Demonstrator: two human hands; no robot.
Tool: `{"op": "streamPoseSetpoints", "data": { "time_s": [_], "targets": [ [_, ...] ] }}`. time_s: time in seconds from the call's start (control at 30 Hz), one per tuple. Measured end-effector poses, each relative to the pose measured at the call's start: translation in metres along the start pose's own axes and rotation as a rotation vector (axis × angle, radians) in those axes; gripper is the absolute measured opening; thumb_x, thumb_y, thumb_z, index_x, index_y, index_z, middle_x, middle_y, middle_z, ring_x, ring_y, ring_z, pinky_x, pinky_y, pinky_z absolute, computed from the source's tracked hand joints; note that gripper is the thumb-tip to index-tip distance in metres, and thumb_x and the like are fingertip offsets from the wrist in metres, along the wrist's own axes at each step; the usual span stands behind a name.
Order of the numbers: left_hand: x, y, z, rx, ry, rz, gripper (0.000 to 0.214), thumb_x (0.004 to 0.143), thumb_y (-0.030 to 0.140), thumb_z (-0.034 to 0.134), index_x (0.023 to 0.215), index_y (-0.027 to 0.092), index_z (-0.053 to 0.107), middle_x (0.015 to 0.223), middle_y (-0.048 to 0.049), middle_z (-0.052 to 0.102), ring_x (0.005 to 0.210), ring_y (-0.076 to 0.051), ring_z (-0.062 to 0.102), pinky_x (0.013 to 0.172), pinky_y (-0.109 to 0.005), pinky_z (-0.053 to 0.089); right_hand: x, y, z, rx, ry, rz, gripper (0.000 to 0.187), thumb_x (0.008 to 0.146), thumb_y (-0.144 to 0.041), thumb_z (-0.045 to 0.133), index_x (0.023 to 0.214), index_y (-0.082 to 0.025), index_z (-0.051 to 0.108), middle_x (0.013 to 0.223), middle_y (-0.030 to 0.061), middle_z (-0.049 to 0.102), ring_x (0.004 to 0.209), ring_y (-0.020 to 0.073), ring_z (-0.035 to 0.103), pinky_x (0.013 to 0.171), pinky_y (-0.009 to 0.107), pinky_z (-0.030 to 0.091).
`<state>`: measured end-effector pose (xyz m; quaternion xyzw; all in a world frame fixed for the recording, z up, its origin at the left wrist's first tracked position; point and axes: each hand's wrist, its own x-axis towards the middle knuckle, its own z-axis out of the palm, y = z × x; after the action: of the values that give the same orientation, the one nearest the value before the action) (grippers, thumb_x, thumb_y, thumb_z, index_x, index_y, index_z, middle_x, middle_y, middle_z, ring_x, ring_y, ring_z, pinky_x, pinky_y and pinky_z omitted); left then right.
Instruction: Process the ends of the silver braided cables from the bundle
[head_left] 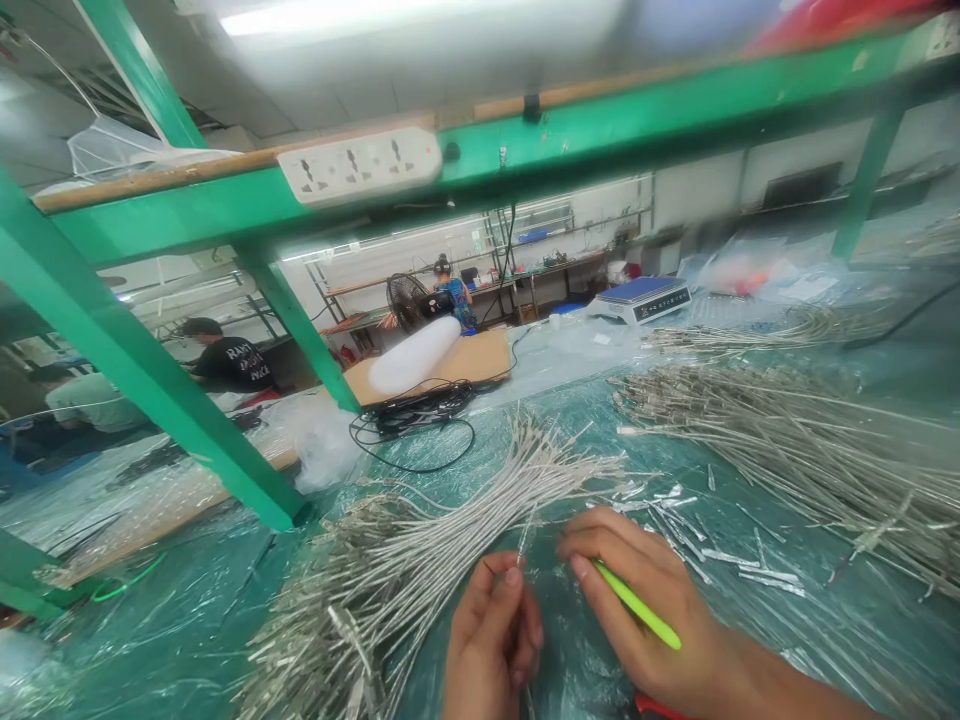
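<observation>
My left hand point(495, 630) is closed, with thumb and fingertips pinching a thin silvery cable point(527, 530) whose end points up and away. Close beside it on the right, my right hand point(645, 600) curls around a slim tool with a bright yellow-green handle point(637, 605); its working end is hidden by the fingers. A bit of something red point(656, 708) shows beneath the right wrist. To the left and ahead lies a large bundle of braided silvery cables point(465, 510) with metallic ends. Torn foil strips point(690, 535) are scattered beyond my right hand.
Another cable heap point(787, 430) lies to the right. Farther back are a digital scale point(641, 300), a black cable coil point(420, 410) and a white foam roll point(416, 355). Green frame posts point(172, 390) and a power strip point(360, 165) stand over the table. Several people work in the background.
</observation>
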<state>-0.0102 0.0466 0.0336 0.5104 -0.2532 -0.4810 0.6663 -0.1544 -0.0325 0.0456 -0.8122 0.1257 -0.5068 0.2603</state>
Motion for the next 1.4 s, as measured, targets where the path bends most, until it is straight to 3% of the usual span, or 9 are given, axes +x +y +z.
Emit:
{"op": "streamPoseSetpoints", "data": {
  "time_s": [0.13,0.3,0.47,0.63,0.9,1.1,1.27,1.4],
  "targets": [
    [-0.001,0.0,-0.001,0.003,-0.017,0.005,0.032,0.08,0.046,0.067,0.093,0.018,0.058,0.047,0.0053,0.053,0.034,-0.001,0.018,0.037,-0.016,0.013,0.001,0.009,0.0,-0.023,-0.004,0.047,0.021,0.092,-0.008,0.046,0.103,-0.018,0.06,0.093,0.008,0.061,0.086,0.0207,0.061,0.074,0.034,0.05],
    [0.0,0.001,-0.003,-0.015,-0.01,0.007,0.029,0.082,0.044,0.065,0.092,0.018,0.057,0.048,0.0057,0.051,0.035,-0.002,0.019,0.038,-0.017,0.012,0.008,0.022,-0.01,-0.063,0.15,0.113,0.017,0.094,-0.011,0.047,0.099,-0.019,0.061,0.096,0.0085,0.058,0.091,0.0207,0.058,0.081,0.035,0.048],
    [0.0,0.002,-0.003,-0.034,-0.016,0.006,0.031,0.079,0.046,0.067,0.091,0.019,0.057,0.047,0.0063,0.05,0.034,-0.002,0.02,0.037,-0.017,0.012,0.004,0.005,-0.009,0.016,-0.061,0.008,0.022,0.09,-0.007,0.046,0.102,-0.019,0.061,0.093,0.0085,0.061,0.09,0.0209,0.06,0.077,0.033,0.051],
    [-0.001,0.001,-0.001,-0.037,-0.019,-0.009,0.033,0.079,0.047,0.068,0.091,0.019,0.057,0.046,0.0063,0.051,0.034,-0.002,0.021,0.037,-0.016,0.013,0.002,-0.004,-0.004,0.024,-0.096,-0.02,0.023,0.089,-0.005,0.046,0.1,-0.018,0.062,0.092,0.009,0.062,0.085,0.0205,0.062,0.072,0.033,0.052],
    [-0.001,-0.001,-0.001,-0.034,-0.035,-0.024,0.032,0.081,0.046,0.066,0.092,0.018,0.058,0.046,0.0061,0.05,0.034,-0.002,0.02,0.037,-0.016,0.013,0.002,0.003,-0.001,-0.003,-0.04,-0.002,0.025,0.091,-0.005,0.045,0.105,-0.019,0.06,0.093,0.0077,0.062,0.092,0.0203,0.06,0.077,0.033,0.051],
    [0.0,0.0,-0.003,-0.045,-0.046,-0.014,0.029,0.083,0.045,0.063,0.092,0.018,0.059,0.048,0.005,0.052,0.033,-0.001,0.021,0.036,-0.017,0.015,0.005,0.017,-0.007,-0.07,0.105,0.112,0.021,0.094,-0.011,0.046,0.106,-0.019,0.061,0.1,0.0086,0.058,0.095,0.0211,0.059,0.082,0.036,0.049],
    [0.0,-0.001,-0.003,-0.064,-0.042,-0.011,0.027,0.084,0.043,0.062,0.092,0.017,0.059,0.048,0.0057,0.051,0.033,-0.001,0.02,0.036,-0.016,0.016,0.004,0.0,-0.01,-0.007,-0.087,-0.014,0.024,0.09,-0.006,0.046,0.104,-0.018,0.061,0.097,0.0088,0.06,0.092,0.0201,0.06,0.078,0.034,0.05],
    [0.0,-0.001,-0.003,-0.066,-0.044,-0.022,0.025,0.085,0.041,0.061,0.091,0.017,0.058,0.046,0.0062,0.05,0.033,-0.002,0.02,0.035,-0.016,0.014,0.002,-0.008,-0.007,-0.006,-0.142,-0.005,0.024,0.09,-0.006,0.046,0.103,-0.018,0.062,0.097,0.0088,0.061,0.088,0.0196,0.061,0.074,0.033,0.051]
  ]
}}
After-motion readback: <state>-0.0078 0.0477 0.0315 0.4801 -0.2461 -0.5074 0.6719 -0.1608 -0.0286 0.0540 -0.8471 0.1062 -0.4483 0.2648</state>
